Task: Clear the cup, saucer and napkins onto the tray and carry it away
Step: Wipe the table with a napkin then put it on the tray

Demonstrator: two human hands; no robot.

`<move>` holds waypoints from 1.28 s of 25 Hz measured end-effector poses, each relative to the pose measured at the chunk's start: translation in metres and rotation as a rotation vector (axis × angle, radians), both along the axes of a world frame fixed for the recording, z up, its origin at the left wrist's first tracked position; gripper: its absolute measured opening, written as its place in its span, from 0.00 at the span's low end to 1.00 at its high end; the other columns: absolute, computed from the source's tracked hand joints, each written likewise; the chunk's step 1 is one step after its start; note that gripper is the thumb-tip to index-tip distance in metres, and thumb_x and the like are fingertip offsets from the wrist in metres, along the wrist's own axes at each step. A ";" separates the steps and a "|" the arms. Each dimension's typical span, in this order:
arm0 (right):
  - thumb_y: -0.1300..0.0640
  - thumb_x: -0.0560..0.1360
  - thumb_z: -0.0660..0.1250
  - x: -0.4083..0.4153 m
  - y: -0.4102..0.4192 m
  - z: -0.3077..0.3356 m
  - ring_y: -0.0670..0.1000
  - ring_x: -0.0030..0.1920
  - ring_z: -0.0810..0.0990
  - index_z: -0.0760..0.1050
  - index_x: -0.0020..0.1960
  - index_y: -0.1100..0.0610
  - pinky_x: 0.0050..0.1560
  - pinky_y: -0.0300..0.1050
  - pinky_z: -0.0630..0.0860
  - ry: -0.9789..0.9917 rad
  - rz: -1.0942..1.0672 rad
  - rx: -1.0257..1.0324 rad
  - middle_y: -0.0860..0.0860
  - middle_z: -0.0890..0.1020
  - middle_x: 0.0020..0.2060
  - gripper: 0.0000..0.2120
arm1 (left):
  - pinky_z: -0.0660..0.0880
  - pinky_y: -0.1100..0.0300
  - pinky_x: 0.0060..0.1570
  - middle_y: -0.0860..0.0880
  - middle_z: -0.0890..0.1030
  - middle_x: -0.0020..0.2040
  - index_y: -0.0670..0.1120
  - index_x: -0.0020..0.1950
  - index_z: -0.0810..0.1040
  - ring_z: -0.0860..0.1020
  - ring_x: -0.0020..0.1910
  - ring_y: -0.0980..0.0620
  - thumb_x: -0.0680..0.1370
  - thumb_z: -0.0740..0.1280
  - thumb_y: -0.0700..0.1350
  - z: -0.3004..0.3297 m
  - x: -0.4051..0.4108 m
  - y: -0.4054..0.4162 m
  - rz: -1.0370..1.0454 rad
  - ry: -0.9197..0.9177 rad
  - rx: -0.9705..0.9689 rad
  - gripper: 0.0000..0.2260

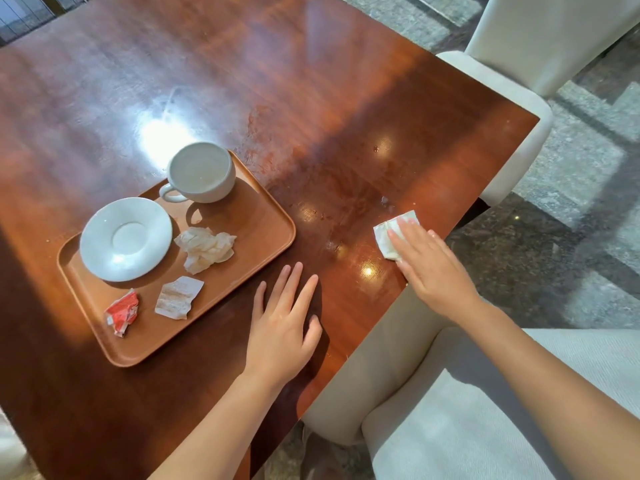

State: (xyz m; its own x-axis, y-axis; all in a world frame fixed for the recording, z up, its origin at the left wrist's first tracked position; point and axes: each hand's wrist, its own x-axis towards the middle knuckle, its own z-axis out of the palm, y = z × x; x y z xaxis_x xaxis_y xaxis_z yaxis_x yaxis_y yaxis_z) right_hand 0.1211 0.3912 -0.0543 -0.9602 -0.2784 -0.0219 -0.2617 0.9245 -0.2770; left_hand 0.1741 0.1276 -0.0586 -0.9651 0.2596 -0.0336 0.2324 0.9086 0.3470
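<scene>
An orange-brown tray (263, 216) lies on the wooden table at the left. On it stand a white cup (201, 173) at the far end and a white saucer (126, 239) beside it, apart from each other. A crumpled napkin (206, 247), a torn paper sachet (178, 296) and a red wrapper (122, 310) also lie on the tray. My left hand (282, 327) rests flat on the table just right of the tray, fingers apart, holding nothing. My right hand (433, 268) presses flat on a folded white napkin (386, 237) near the table's right edge.
The glossy table (311, 98) shows smears and small drops around the middle right. A cream upholstered chair (485, 410) stands close at the near right and another chair (540, 36) at the far right. Stone floor lies beyond the table edge.
</scene>
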 end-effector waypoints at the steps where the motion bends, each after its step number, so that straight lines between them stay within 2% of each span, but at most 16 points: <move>1: 0.45 0.79 0.40 0.004 -0.001 -0.004 0.48 0.74 0.51 0.55 0.74 0.56 0.73 0.52 0.51 -0.023 0.002 -0.024 0.49 0.54 0.72 0.27 | 0.52 0.46 0.72 0.47 0.62 0.75 0.50 0.72 0.64 0.53 0.75 0.51 0.74 0.56 0.49 0.000 0.000 0.000 -0.001 0.000 0.000 0.25; 4: 0.50 0.78 0.45 0.011 -0.015 -0.008 0.46 0.73 0.50 0.53 0.73 0.58 0.74 0.43 0.44 -0.072 -0.043 -0.133 0.49 0.56 0.71 0.25 | 0.52 0.46 0.72 0.47 0.62 0.75 0.50 0.72 0.64 0.54 0.75 0.51 0.74 0.56 0.49 0.000 0.000 -0.001 -0.005 0.002 0.004 0.25; 6: 0.53 0.79 0.48 0.030 -0.026 -0.012 0.43 0.74 0.48 0.58 0.72 0.61 0.73 0.39 0.41 -0.036 0.012 -0.138 0.52 0.59 0.71 0.24 | 0.52 0.46 0.72 0.47 0.62 0.75 0.50 0.73 0.64 0.54 0.75 0.50 0.74 0.56 0.49 0.000 0.000 -0.001 -0.014 -0.001 -0.010 0.25; 9: 0.57 0.80 0.49 0.062 -0.036 -0.019 0.45 0.75 0.50 0.61 0.72 0.62 0.74 0.44 0.47 -0.022 0.167 -0.140 0.55 0.63 0.72 0.22 | 0.51 0.46 0.71 0.47 0.60 0.76 0.50 0.73 0.62 0.54 0.75 0.50 0.75 0.55 0.50 -0.001 -0.001 -0.002 -0.026 -0.014 -0.041 0.25; 12: 0.70 0.72 0.53 0.081 -0.045 -0.016 0.50 0.73 0.58 0.63 0.70 0.63 0.75 0.44 0.51 -0.036 0.309 -0.175 0.56 0.66 0.71 0.27 | 0.50 0.48 0.71 0.47 0.58 0.76 0.50 0.75 0.59 0.51 0.75 0.51 0.77 0.52 0.53 -0.003 -0.002 -0.010 -0.078 -0.020 -0.082 0.25; 14: 0.73 0.69 0.53 0.086 -0.047 -0.011 0.49 0.72 0.60 0.64 0.69 0.65 0.74 0.42 0.52 -0.043 0.373 -0.197 0.56 0.67 0.69 0.28 | 0.50 0.49 0.72 0.48 0.57 0.77 0.52 0.75 0.57 0.50 0.75 0.52 0.78 0.51 0.55 -0.002 -0.004 -0.016 -0.115 -0.022 -0.092 0.25; 16: 0.71 0.71 0.52 0.082 -0.044 -0.005 0.46 0.72 0.59 0.65 0.69 0.65 0.74 0.40 0.53 -0.047 0.309 -0.293 0.56 0.67 0.69 0.26 | 0.50 0.48 0.72 0.48 0.56 0.77 0.53 0.75 0.56 0.49 0.76 0.52 0.78 0.51 0.56 -0.001 -0.005 -0.021 -0.139 -0.030 -0.086 0.25; 18: 0.67 0.75 0.52 0.061 -0.038 0.002 0.42 0.72 0.58 0.65 0.68 0.66 0.73 0.37 0.54 0.006 0.101 -0.446 0.58 0.69 0.67 0.22 | 0.49 0.48 0.73 0.48 0.56 0.77 0.53 0.75 0.56 0.49 0.76 0.52 0.78 0.52 0.56 0.000 -0.006 -0.021 -0.146 -0.029 -0.084 0.25; 19: 0.66 0.76 0.52 0.045 -0.032 0.005 0.42 0.72 0.60 0.65 0.68 0.67 0.72 0.35 0.54 0.053 -0.024 -0.503 0.58 0.69 0.66 0.21 | 0.48 0.48 0.73 0.48 0.56 0.77 0.54 0.75 0.57 0.49 0.76 0.52 0.78 0.52 0.56 0.001 -0.005 -0.021 -0.142 -0.025 -0.082 0.25; 21: 0.65 0.77 0.53 0.003 -0.014 0.009 0.49 0.70 0.63 0.65 0.68 0.69 0.70 0.30 0.53 0.129 -0.248 -0.517 0.59 0.69 0.66 0.20 | 0.46 0.48 0.73 0.48 0.55 0.77 0.55 0.75 0.57 0.48 0.76 0.52 0.77 0.53 0.56 0.002 -0.006 -0.021 -0.129 -0.023 -0.082 0.26; 22: 0.65 0.78 0.53 -0.019 -0.002 0.010 0.53 0.71 0.64 0.65 0.68 0.68 0.70 0.31 0.53 0.132 -0.338 -0.475 0.60 0.69 0.67 0.19 | 0.45 0.48 0.73 0.48 0.55 0.77 0.55 0.75 0.56 0.47 0.76 0.52 0.77 0.54 0.56 0.002 -0.005 -0.021 -0.125 -0.024 -0.082 0.26; 24: 0.65 0.78 0.52 -0.061 0.017 0.008 0.57 0.72 0.62 0.63 0.70 0.67 0.71 0.39 0.53 0.078 -0.424 -0.361 0.61 0.66 0.70 0.20 | 0.44 0.49 0.73 0.48 0.55 0.77 0.56 0.75 0.57 0.47 0.76 0.53 0.77 0.54 0.56 0.002 -0.006 -0.021 -0.122 -0.027 -0.069 0.26; 26: 0.60 0.79 0.48 -0.095 0.028 0.002 0.56 0.74 0.56 0.56 0.73 0.65 0.73 0.47 0.50 0.002 -0.422 -0.233 0.60 0.60 0.74 0.23 | 0.45 0.49 0.73 0.49 0.56 0.77 0.56 0.75 0.57 0.47 0.76 0.53 0.77 0.55 0.56 0.001 -0.007 -0.021 -0.121 -0.030 -0.051 0.26; 29: 0.49 0.80 0.46 -0.115 0.030 -0.007 0.51 0.76 0.47 0.46 0.76 0.60 0.74 0.53 0.44 -0.132 -0.406 0.000 0.54 0.50 0.77 0.28 | 0.46 0.48 0.73 0.49 0.56 0.77 0.56 0.74 0.58 0.47 0.76 0.53 0.77 0.56 0.56 0.000 -0.007 -0.021 -0.110 -0.027 -0.037 0.26; 32: 0.41 0.77 0.43 -0.113 0.023 -0.007 0.53 0.76 0.49 0.48 0.75 0.61 0.74 0.56 0.47 -0.121 -0.295 0.124 0.56 0.53 0.76 0.33 | 0.46 0.48 0.72 0.49 0.56 0.77 0.56 0.74 0.57 0.47 0.76 0.53 0.77 0.56 0.56 0.000 -0.006 -0.021 -0.109 -0.029 -0.041 0.26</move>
